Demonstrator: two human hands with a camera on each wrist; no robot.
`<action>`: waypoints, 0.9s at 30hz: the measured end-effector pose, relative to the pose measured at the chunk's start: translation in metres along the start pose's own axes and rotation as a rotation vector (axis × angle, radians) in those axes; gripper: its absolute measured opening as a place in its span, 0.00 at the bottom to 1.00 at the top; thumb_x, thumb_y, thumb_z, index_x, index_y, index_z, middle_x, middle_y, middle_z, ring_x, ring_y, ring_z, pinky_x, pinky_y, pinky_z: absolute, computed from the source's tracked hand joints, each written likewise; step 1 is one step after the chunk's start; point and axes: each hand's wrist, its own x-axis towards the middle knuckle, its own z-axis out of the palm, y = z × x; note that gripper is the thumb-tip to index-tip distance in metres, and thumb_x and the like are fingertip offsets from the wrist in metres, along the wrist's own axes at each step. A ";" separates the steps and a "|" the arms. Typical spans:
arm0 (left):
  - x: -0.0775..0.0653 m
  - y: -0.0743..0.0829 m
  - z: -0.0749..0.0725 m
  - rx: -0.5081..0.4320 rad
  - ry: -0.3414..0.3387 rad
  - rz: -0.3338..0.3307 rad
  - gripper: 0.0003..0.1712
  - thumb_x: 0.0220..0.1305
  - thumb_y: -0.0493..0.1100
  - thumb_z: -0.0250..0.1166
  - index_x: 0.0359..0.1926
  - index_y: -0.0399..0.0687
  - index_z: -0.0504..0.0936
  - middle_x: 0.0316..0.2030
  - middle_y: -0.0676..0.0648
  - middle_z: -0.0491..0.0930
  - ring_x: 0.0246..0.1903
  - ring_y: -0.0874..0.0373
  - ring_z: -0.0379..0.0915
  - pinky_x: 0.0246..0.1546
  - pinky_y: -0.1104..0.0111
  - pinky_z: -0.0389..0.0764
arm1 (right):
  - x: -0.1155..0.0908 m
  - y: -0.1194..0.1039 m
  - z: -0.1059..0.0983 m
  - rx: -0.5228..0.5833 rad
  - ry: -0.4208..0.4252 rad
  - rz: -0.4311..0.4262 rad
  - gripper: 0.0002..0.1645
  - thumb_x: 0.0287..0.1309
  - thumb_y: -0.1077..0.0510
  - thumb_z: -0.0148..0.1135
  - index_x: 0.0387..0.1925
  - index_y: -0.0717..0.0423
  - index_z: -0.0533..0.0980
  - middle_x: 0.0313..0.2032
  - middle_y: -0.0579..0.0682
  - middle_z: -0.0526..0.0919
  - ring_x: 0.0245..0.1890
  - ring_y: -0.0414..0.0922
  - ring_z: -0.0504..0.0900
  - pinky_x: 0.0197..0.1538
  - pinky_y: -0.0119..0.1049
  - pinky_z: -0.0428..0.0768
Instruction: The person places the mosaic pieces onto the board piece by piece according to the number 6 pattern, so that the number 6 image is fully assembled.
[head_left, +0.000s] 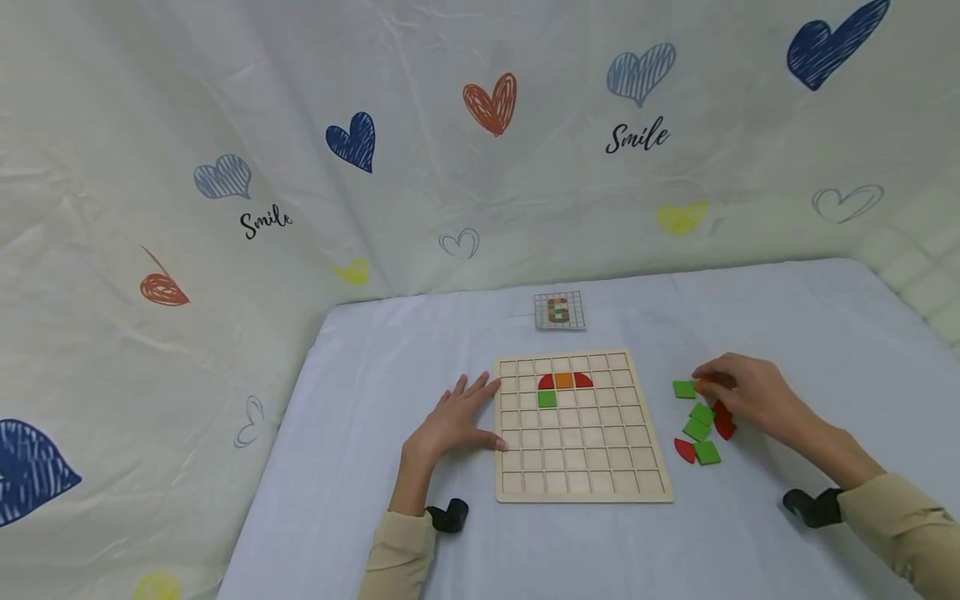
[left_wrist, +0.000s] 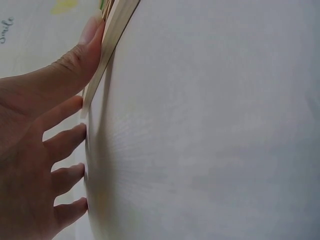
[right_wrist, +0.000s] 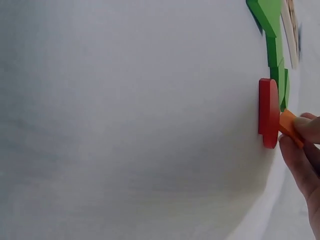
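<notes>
A wooden grid board lies on the table. On it a red quarter-circle tile, an orange square tile and another red quarter-circle tile form a row, with a green square tile under the left one. My left hand has its fingers spread, thumb and fingertip touching the board's left edge. Right of the board, my right hand pinches an orange tile between thumb and fingers. Around it lie several green square tiles and red tiles, some partly overlapping.
A small pattern card with a printed grid sits behind the board. A white cloth covers the table, and a curtain printed with hearts hangs at its back edge. Both wrists carry black devices.
</notes>
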 end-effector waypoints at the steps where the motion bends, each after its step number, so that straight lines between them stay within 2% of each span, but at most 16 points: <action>1: 0.000 0.000 0.000 0.000 0.001 0.001 0.60 0.52 0.57 0.81 0.81 0.58 0.58 0.82 0.51 0.49 0.83 0.45 0.33 0.81 0.46 0.41 | 0.000 -0.001 -0.001 0.001 0.004 0.000 0.13 0.54 0.69 0.73 0.42 0.68 0.84 0.37 0.60 0.87 0.33 0.50 0.83 0.32 0.24 0.80; 4: -0.001 0.001 -0.001 0.002 0.003 0.005 0.60 0.52 0.57 0.81 0.81 0.57 0.58 0.82 0.51 0.49 0.82 0.44 0.33 0.81 0.45 0.41 | -0.001 -0.002 -0.002 0.005 0.011 0.006 0.14 0.53 0.70 0.73 0.44 0.69 0.84 0.39 0.62 0.87 0.35 0.53 0.85 0.33 0.27 0.83; 7: -0.001 0.001 -0.001 0.005 0.004 0.010 0.60 0.52 0.56 0.81 0.81 0.57 0.59 0.82 0.50 0.50 0.82 0.44 0.33 0.81 0.45 0.42 | -0.002 -0.004 -0.003 0.017 0.013 0.002 0.17 0.53 0.71 0.73 0.46 0.70 0.83 0.42 0.65 0.86 0.37 0.57 0.86 0.36 0.38 0.89; 9: -0.001 0.000 -0.001 0.007 0.004 0.011 0.60 0.52 0.56 0.81 0.81 0.57 0.59 0.82 0.50 0.50 0.82 0.44 0.33 0.81 0.44 0.42 | -0.002 -0.006 -0.003 0.031 0.008 0.000 0.19 0.52 0.72 0.72 0.49 0.71 0.82 0.43 0.66 0.86 0.38 0.59 0.86 0.39 0.47 0.89; 12: -0.001 0.000 -0.001 0.006 0.004 0.012 0.59 0.52 0.56 0.81 0.81 0.58 0.59 0.82 0.51 0.49 0.82 0.45 0.33 0.81 0.45 0.41 | -0.002 -0.008 -0.003 0.055 -0.005 -0.009 0.21 0.52 0.73 0.71 0.51 0.71 0.82 0.45 0.67 0.86 0.40 0.60 0.87 0.41 0.52 0.88; 15: -0.001 0.000 -0.001 0.003 0.002 0.011 0.59 0.52 0.56 0.80 0.81 0.59 0.58 0.82 0.51 0.49 0.82 0.45 0.33 0.81 0.46 0.41 | -0.001 -0.010 -0.002 0.072 -0.014 -0.046 0.22 0.51 0.74 0.72 0.50 0.71 0.82 0.44 0.65 0.86 0.40 0.58 0.87 0.41 0.51 0.88; 22: -0.002 0.001 -0.001 0.007 0.002 0.014 0.59 0.52 0.56 0.81 0.81 0.58 0.59 0.82 0.50 0.50 0.82 0.45 0.34 0.81 0.45 0.42 | 0.003 -0.018 0.001 0.092 -0.005 -0.177 0.22 0.46 0.74 0.76 0.46 0.66 0.85 0.39 0.53 0.88 0.35 0.48 0.88 0.39 0.39 0.89; 27: -0.002 0.002 -0.002 -0.005 0.004 0.011 0.59 0.52 0.56 0.80 0.81 0.58 0.59 0.82 0.51 0.49 0.83 0.45 0.33 0.81 0.45 0.41 | 0.007 -0.026 0.003 0.077 0.002 -0.214 0.22 0.45 0.70 0.79 0.45 0.63 0.86 0.39 0.49 0.88 0.34 0.44 0.87 0.39 0.40 0.89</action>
